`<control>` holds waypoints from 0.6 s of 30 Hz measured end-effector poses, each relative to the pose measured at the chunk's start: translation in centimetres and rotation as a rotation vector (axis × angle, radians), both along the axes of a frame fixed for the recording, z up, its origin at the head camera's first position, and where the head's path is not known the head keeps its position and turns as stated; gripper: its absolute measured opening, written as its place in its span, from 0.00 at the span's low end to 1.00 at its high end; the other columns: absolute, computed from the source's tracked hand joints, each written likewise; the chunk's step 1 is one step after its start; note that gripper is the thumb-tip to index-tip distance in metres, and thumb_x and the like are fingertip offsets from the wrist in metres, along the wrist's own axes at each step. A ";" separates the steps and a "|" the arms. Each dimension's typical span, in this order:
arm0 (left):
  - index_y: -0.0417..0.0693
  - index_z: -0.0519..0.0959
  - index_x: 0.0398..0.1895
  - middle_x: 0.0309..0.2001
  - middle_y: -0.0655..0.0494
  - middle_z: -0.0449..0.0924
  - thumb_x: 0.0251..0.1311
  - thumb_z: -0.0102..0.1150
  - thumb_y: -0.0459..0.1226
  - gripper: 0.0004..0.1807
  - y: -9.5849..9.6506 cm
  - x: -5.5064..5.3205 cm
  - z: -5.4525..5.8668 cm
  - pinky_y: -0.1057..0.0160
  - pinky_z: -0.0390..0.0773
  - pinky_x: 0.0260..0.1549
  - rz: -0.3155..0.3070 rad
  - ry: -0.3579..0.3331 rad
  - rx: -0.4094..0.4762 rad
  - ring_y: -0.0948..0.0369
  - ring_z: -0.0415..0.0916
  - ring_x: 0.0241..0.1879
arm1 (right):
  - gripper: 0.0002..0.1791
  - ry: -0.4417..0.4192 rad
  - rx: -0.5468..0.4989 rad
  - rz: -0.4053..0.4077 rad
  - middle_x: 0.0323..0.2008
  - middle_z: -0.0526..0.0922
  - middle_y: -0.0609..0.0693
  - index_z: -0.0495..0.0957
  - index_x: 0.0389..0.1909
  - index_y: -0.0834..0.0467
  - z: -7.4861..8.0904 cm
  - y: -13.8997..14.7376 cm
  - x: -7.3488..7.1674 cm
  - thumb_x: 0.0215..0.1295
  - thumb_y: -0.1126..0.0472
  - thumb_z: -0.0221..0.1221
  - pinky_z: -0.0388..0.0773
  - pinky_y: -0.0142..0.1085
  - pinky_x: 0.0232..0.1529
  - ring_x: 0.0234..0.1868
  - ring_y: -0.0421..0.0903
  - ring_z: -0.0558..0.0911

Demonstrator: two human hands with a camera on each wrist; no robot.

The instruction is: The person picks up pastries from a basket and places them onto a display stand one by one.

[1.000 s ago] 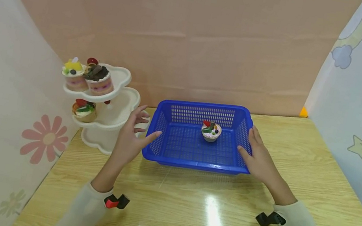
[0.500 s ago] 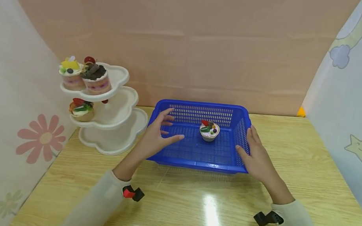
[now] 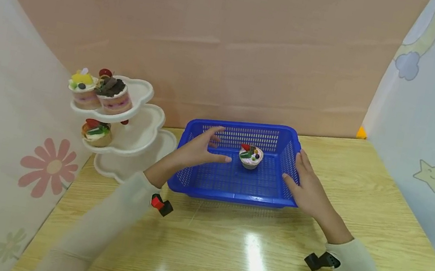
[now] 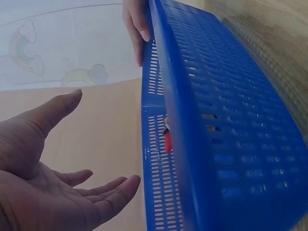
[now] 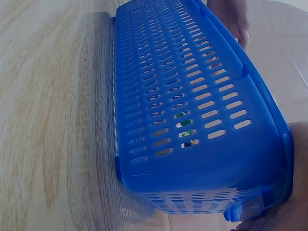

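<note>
A small fruit-topped cupcake [image 3: 250,158] sits on the floor of the blue plastic basket [image 3: 241,199]. My left hand [image 3: 197,149] reaches over the basket's left side, just left of the cupcake, with thumb and fingers spread and nothing between them. In the left wrist view, that hand [image 4: 62,178] is apart from the basket's rim. My right hand [image 3: 309,189] holds the basket's right end, thumb over the inside and fingers along the outer rim. Only slivers of the cupcake [image 5: 184,123] show through the slots in the right wrist view.
A white tiered stand [image 3: 131,133] is left of the basket. Its top tier carries a yellow-topped dessert cup [image 3: 85,96] and a chocolate-topped one [image 3: 115,99]; a fruit tart [image 3: 96,134] sits on the middle tier. A wooden table [image 3: 215,250] lies underneath, with a cloth backdrop [image 3: 231,51] behind.
My left hand has moved right, from beside the stand to over the basket near the cupcake. My right hand stays at the basket's right end; the basket and cupcake have not moved.
</note>
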State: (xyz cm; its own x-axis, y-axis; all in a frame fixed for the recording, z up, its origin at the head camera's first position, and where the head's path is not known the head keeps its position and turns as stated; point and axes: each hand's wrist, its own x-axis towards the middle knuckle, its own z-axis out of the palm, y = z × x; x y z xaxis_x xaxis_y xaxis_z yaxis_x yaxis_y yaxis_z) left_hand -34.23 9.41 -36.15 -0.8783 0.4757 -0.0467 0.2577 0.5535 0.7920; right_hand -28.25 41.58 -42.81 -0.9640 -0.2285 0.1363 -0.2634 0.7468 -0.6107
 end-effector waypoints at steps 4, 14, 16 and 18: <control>0.55 0.52 0.72 0.61 0.50 0.68 0.47 0.70 0.53 0.51 0.7 -1.2 -0.2 0.50 0.71 0.54 -0.024 0.003 0.066 0.51 0.65 0.62 | 0.40 0.001 0.007 -0.002 0.73 0.28 0.52 0.35 0.72 0.65 0.1 0.0 -0.1 0.73 0.48 0.43 0.43 0.56 0.67 0.73 0.55 0.36; 0.53 0.64 0.67 0.57 0.51 0.73 0.52 0.69 0.42 0.38 1.7 -4.7 -0.8 0.50 0.72 0.54 -0.206 0.018 0.193 0.51 0.68 0.59 | 0.41 -0.009 0.016 -0.011 0.73 0.28 0.52 0.35 0.72 0.65 -0.1 0.0 -0.3 0.73 0.46 0.42 0.43 0.56 0.68 0.73 0.55 0.36; 0.50 0.63 0.67 0.58 0.49 0.72 0.53 0.68 0.39 0.38 1.9 -5.2 -0.4 0.48 0.70 0.55 -0.272 0.002 0.206 0.49 0.67 0.60 | 0.41 -0.014 0.008 -0.010 0.73 0.27 0.52 0.35 0.72 0.65 -0.1 0.0 -0.2 0.73 0.46 0.43 0.43 0.56 0.68 0.73 0.55 0.36; 0.46 0.62 0.67 0.58 0.45 0.71 0.54 0.67 0.37 0.38 2.0 -5.6 0.1 0.47 0.70 0.55 -0.328 -0.019 0.211 0.46 0.66 0.61 | 0.40 -0.016 -0.001 -0.008 0.73 0.27 0.53 0.35 0.72 0.65 -0.1 -0.1 -0.2 0.73 0.48 0.44 0.42 0.56 0.68 0.73 0.55 0.36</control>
